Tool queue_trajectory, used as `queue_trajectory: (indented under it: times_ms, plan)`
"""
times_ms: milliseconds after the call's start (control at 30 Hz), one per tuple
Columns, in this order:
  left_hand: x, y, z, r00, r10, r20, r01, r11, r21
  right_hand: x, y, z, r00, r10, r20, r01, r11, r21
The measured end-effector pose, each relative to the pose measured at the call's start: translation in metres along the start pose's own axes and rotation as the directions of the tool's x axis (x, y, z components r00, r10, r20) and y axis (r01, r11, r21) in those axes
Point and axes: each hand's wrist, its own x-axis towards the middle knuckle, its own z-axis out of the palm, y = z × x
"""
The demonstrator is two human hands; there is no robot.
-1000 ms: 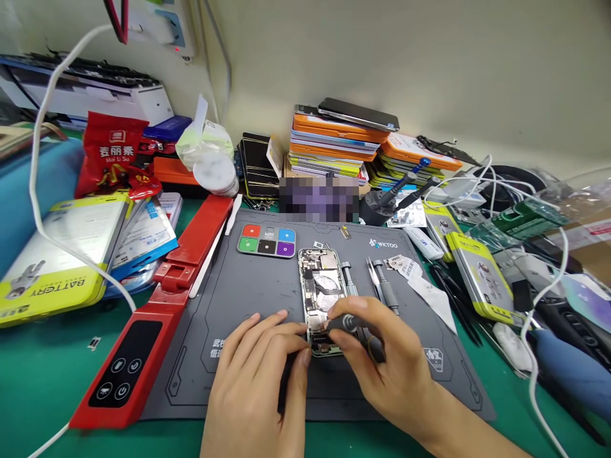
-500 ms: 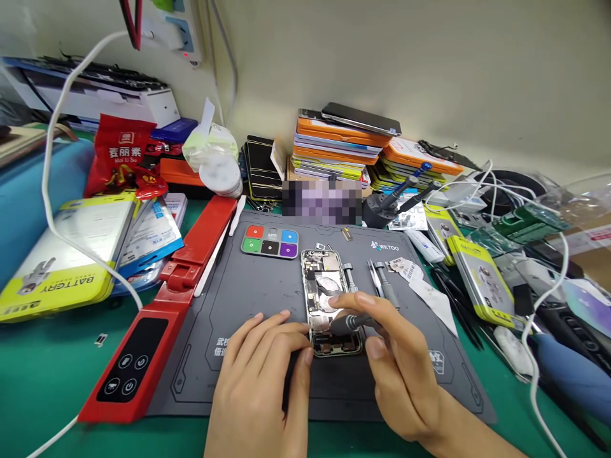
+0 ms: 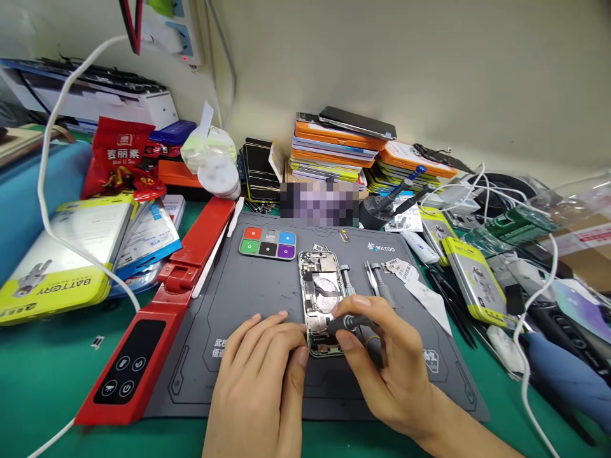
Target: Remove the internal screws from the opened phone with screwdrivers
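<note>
An opened phone with its inner parts showing lies upright in the picture on the dark grey mat. My right hand holds a grey screwdriver between thumb and fingers, its front end over the lower part of the phone; the tip is hidden. My left hand rests at the phone's lower left, fingertips at its edge, fingers bent and close together; whether anything is under them is hidden. Right of the phone lie more grey screwdrivers and tweezers.
A colored screw tray is on the mat. The red lamp stretches along the left. Behind stand a tool holder and stacked boxes. Black tweezers and a white cable lie at the right.
My right thumb has moved left onto the screwdriver, and the right fingers have closed in around it. My left hand stays at the phone's edge. The whole view has shifted slightly.
</note>
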Motion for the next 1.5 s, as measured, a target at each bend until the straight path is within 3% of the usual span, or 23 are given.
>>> queue_trajectory:
  times_ms: [267, 633, 900, 1000, 1133, 1300, 1500]
  plan:
    - [0.0, 0.0, -0.002, 0.999, 0.012, 0.038, -0.013, 1.0, 0.024, -0.001, -0.006, -0.001, 0.984, 0.084, -0.156, -0.079, 0.996, 0.04]
    - [0.001, -0.004, -0.004, 0.997, 0.057, 0.056, -0.059, 0.998, 0.024, -0.003, 0.0, 0.003, 0.99, 0.123, -0.064, -0.12, 0.991, 0.06]
    - [0.001, 0.001, -0.001, 1.0, -0.005, 0.016, 0.005, 1.0, -0.015, -0.001, 0.001, 0.002, 0.993, 0.117, -0.027, -0.115, 0.991, 0.064]
    - [0.002, -0.001, -0.001, 1.0, -0.006, 0.016, 0.006, 1.0, -0.007, 0.001, 0.001, -0.001, 0.998, 0.07, -0.002, -0.07, 0.997, 0.024]
    - [0.002, -0.005, -0.003, 0.996, 0.078, 0.041, -0.079, 0.996, 0.039, 0.005, 0.0, -0.007, 0.998, 0.001, 0.064, 0.001, 1.0, -0.031]
    - [-0.001, -0.002, -0.001, 1.0, -0.016, 0.003, 0.016, 1.0, 0.006, 0.007, -0.004, -0.012, 0.996, -0.035, 0.083, 0.037, 0.999, -0.027]
    - [0.0, -0.002, 0.001, 0.998, -0.005, -0.062, 0.005, 1.0, -0.003, 0.008, -0.006, -0.014, 0.996, -0.022, 0.088, 0.03, 0.995, -0.096]
